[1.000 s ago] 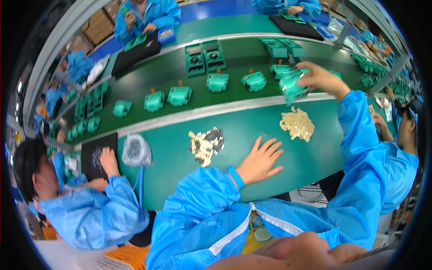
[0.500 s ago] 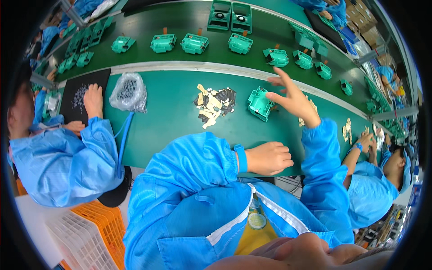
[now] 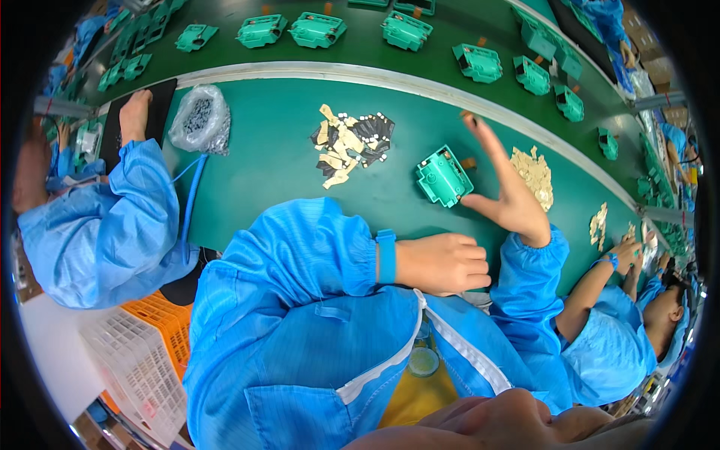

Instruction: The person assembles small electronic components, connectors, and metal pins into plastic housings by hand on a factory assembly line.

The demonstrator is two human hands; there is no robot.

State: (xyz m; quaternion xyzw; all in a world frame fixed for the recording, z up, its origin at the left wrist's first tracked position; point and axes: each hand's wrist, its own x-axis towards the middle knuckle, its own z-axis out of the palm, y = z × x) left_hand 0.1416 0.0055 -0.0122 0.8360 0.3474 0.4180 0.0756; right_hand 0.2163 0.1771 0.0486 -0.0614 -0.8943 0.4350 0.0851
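Note:
A green plastic housing [image 3: 442,178] with a recessed tray-like top lies on the green table in front of me. A small orange-brown tab [image 3: 469,163] sticks out at its right side. My right hand [image 3: 514,199] is just right of the housing, open, index finger stretched far forward and thumb near the housing's lower right corner. A small dark piece [image 3: 471,120] shows at that index fingertip; its kind is unclear. My left hand [image 3: 444,264] rests at the table's near edge, fingers curled closed, palm side hidden; no object shows in it.
A pile of cream and black cut pieces [image 3: 349,142] lies left of the housing; a cream pile [image 3: 534,176] lies to its right. Beyond the ledge, more green housings [image 3: 318,30] line the belt. A bag of small parts [image 3: 201,120] stands left, near a co-worker's sleeve [image 3: 105,225].
My right hand has moved from over the housing to its right side, and the housing has turned. My left hand stays at the table edge. The whole view has shifted somewhat.

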